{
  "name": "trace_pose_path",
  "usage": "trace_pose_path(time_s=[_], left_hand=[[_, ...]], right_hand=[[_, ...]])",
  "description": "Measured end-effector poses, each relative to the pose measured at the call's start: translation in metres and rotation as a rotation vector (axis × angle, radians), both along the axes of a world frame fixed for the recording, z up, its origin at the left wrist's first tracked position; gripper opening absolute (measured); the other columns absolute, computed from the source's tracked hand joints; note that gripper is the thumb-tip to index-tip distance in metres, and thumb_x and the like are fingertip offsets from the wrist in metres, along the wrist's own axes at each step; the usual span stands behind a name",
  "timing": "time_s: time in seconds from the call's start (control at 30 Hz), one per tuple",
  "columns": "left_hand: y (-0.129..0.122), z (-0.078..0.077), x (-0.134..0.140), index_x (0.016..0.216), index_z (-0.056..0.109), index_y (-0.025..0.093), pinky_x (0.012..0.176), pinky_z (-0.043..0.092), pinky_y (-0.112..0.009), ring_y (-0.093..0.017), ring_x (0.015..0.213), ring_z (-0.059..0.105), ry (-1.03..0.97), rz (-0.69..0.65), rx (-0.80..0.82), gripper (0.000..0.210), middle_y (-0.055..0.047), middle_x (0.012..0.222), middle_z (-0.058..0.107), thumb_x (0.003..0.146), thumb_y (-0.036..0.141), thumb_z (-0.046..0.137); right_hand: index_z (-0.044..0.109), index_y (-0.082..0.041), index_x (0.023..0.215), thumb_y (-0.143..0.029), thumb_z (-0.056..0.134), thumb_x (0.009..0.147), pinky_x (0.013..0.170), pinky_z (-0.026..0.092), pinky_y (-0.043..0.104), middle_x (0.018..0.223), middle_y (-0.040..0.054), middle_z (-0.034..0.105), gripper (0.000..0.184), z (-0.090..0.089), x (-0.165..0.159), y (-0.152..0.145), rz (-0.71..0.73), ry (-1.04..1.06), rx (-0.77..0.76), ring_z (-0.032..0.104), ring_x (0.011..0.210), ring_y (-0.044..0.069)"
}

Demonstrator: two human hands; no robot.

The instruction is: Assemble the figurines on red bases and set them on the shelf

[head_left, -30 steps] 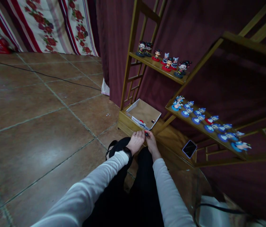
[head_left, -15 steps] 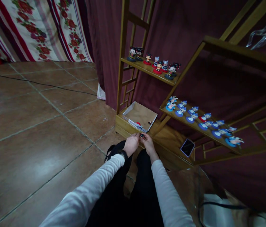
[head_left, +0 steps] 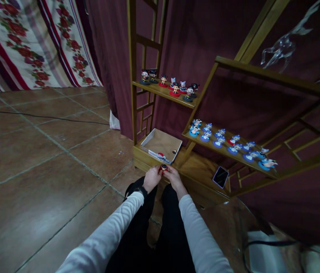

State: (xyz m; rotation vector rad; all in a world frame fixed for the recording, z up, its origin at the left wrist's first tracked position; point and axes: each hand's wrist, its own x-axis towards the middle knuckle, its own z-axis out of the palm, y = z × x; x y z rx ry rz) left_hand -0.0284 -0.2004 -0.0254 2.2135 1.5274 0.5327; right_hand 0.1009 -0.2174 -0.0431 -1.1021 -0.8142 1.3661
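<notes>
Between my two hands is a small figurine [head_left: 164, 167] with a dark head and red showing around it. My left hand [head_left: 152, 178] closes its fingers on the figurine's left side, and my right hand [head_left: 175, 178] grips it from the right. Just beyond my hands, a shallow cardboard box [head_left: 164, 140] rests on the low wooden base of the shelf. Inside the box lie a red disc [head_left: 161, 154] and another small dark-topped piece [head_left: 174, 151]. My fingers cover much of the figurine's lower part.
Several figurines stand on the upper wooden shelf [head_left: 162, 90], and several blue-based ones line the lower shelf [head_left: 198, 139]. A phone [head_left: 220, 177] lies on the base at the right. High on the right is a clear glass horse [head_left: 283, 47]. A black cable [head_left: 43, 115] crosses the tiled floor.
The view has tilted up and turned to the right. The figurine between my hands has turned, so more of its red shows. Both hands still hold it.
</notes>
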Motion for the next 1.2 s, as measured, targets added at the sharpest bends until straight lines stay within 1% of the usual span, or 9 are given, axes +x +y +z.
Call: trace_pose_path(time_s=[0.1, 0.27, 0.4, 0.47, 0.63, 0.77, 0.87, 1.03, 1.2], left_hand=[[0.0, 0.0, -0.001, 0.106, 0.059, 0.02, 0.078, 0.044, -0.026, -0.019, 0.092, 0.061, -0.034, -0.003, 0.018, 0.026, -0.009, 0.101, 0.064, 0.088, 0.026, 0.041], [-0.005, 0.008, -0.002, 0.114, 0.055, 0.022, 0.075, 0.045, -0.024, -0.018, 0.091, 0.061, -0.072, -0.061, 0.048, 0.03, -0.007, 0.105, 0.061, 0.087, 0.03, 0.045], [-0.012, 0.012, -0.002, 0.128, 0.044, 0.023, 0.079, 0.046, -0.025, -0.019, 0.097, 0.059, -0.063, -0.09, 0.068, 0.042, -0.008, 0.116, 0.055, 0.086, 0.028, 0.047], [-0.015, 0.013, -0.001, 0.131, 0.041, 0.024, 0.081, 0.046, -0.026, -0.019, 0.099, 0.058, -0.069, -0.099, 0.082, 0.046, -0.008, 0.117, 0.053, 0.086, 0.024, 0.047], [-0.017, 0.014, -0.002, 0.127, 0.042, 0.024, 0.085, 0.046, -0.027, -0.018, 0.101, 0.057, -0.186, -0.155, 0.125, 0.046, -0.007, 0.115, 0.051, 0.083, 0.012, 0.045], [-0.017, 0.015, -0.004, 0.122, 0.046, 0.022, 0.088, 0.046, -0.029, -0.018, 0.1, 0.056, -0.274, -0.181, 0.139, 0.043, -0.007, 0.111, 0.051, 0.082, 0.008, 0.045], [-0.017, 0.016, -0.005, 0.118, 0.049, 0.022, 0.089, 0.046, -0.03, -0.018, 0.102, 0.056, -0.323, -0.193, 0.141, 0.043, -0.007, 0.11, 0.052, 0.08, 0.005, 0.045], [-0.016, 0.014, -0.006, 0.118, 0.05, 0.023, 0.09, 0.046, -0.03, -0.018, 0.102, 0.055, -0.373, -0.198, 0.15, 0.048, -0.006, 0.11, 0.052, 0.076, 0.0, 0.045], [-0.015, 0.013, -0.006, 0.117, 0.052, 0.022, 0.09, 0.046, -0.03, -0.017, 0.101, 0.055, -0.394, -0.183, 0.138, 0.047, -0.005, 0.107, 0.055, 0.077, -0.001, 0.044]], right_hand=[[0.067, -0.02, 0.09, -0.024, 0.075, 0.054, 0.08, 0.048, 0.035, 0.087, 0.0032, 0.071, 0.037, 0.0, 0.001, -0.002, -0.028, 0.059, -0.012, 0.064, 0.085, 0.02], [0.065, -0.023, 0.093, -0.021, 0.071, 0.057, 0.082, 0.048, 0.036, 0.093, 0.003, 0.069, 0.037, -0.002, 0.004, -0.004, -0.104, 0.118, -0.043, 0.063, 0.088, 0.019], [0.063, -0.023, 0.093, -0.016, 0.068, 0.058, 0.082, 0.048, 0.033, 0.098, 0.0019, 0.069, 0.036, 0.003, 0.006, -0.006, -0.068, 0.162, -0.021, 0.063, 0.09, 0.018], [0.062, -0.023, 0.092, -0.015, 0.066, 0.058, 0.081, 0.048, 0.032, 0.101, 0.0015, 0.068, 0.035, 0.007, 0.006, -0.008, -0.052, 0.168, -0.006, 0.062, 0.091, 0.017], [0.061, -0.024, 0.091, -0.015, 0.065, 0.06, 0.077, 0.048, 0.028, 0.099, 0.0008, 0.068, 0.033, 0.014, 0.005, -0.014, -0.051, 0.151, 0.044, 0.061, 0.091, 0.016], [0.06, -0.024, 0.091, -0.016, 0.065, 0.061, 0.072, 0.047, 0.026, 0.097, 0.0016, 0.069, 0.032, 0.016, 0.004, -0.016, -0.06, 0.109, 0.054, 0.061, 0.087, 0.017], [0.06, -0.023, 0.091, -0.017, 0.065, 0.061, 0.07, 0.047, 0.025, 0.096, 0.0014, 0.069, 0.031, 0.016, 0.004, -0.017, -0.055, 0.121, 0.062, 0.061, 0.084, 0.016], [0.062, -0.022, 0.086, -0.019, 0.069, 0.061, 0.074, 0.047, 0.026, 0.092, 0.0004, 0.068, 0.026, 0.015, 0.003, -0.017, -0.047, 0.158, 0.108, 0.061, 0.082, 0.015], [0.064, -0.021, 0.084, -0.02, 0.071, 0.06, 0.082, 0.046, 0.03, 0.089, 0.0011, 0.069, 0.025, 0.015, 0.002, -0.018, -0.054, 0.105, 0.118, 0.062, 0.084, 0.016]])
